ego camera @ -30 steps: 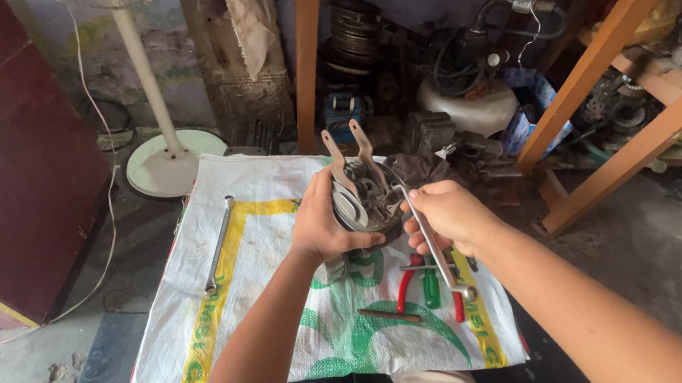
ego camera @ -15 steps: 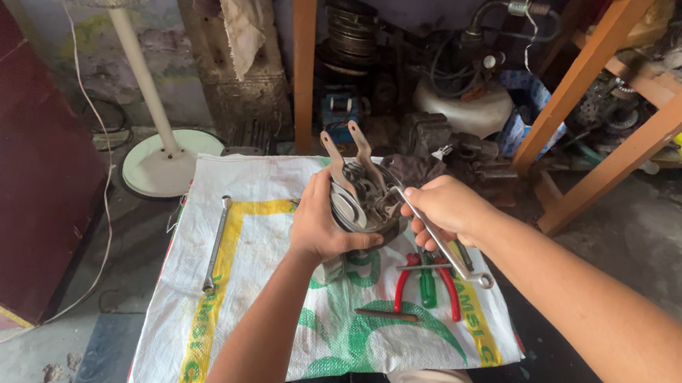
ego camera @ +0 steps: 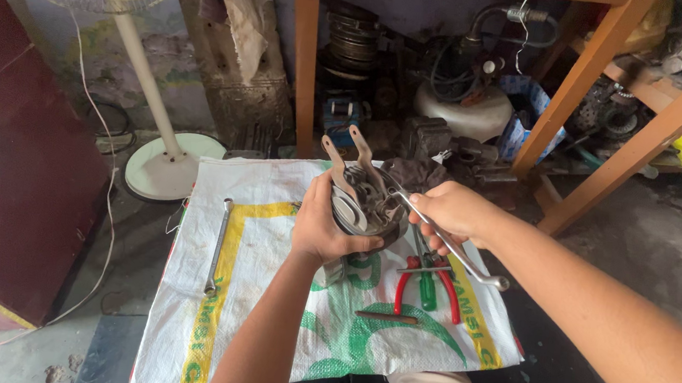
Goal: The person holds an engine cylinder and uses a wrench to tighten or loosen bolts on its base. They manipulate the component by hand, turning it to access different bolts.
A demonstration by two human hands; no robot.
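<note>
Since the earlier frames both hands are staying almost where they were, with the wrench handle swinging only slightly lower toward the mat. Left hand (ego camera: 322,230) is gripping a round metal motor part (ego camera: 363,202) from the side, holding it up above the woven sack mat (ego camera: 261,310), its two flat lugs pointing up and away. Right hand (ego camera: 450,213) is clenching the middle of a thin metal wrench (ego camera: 453,250), whose far tip is reaching into the part's open face while its long axis is running down and to the right, away from the left hand. The part is sitting between the two hands, touching the left and nearer it. Below the right hand, red-handled pliers (ego camera: 432,287) and a green-handled screwdriver (ego camera: 426,285) are lying on the mat. Left of the left hand, a long steel bar (ego camera: 218,246) is lying well apart. Nothing is standing between hands and part.
</note>
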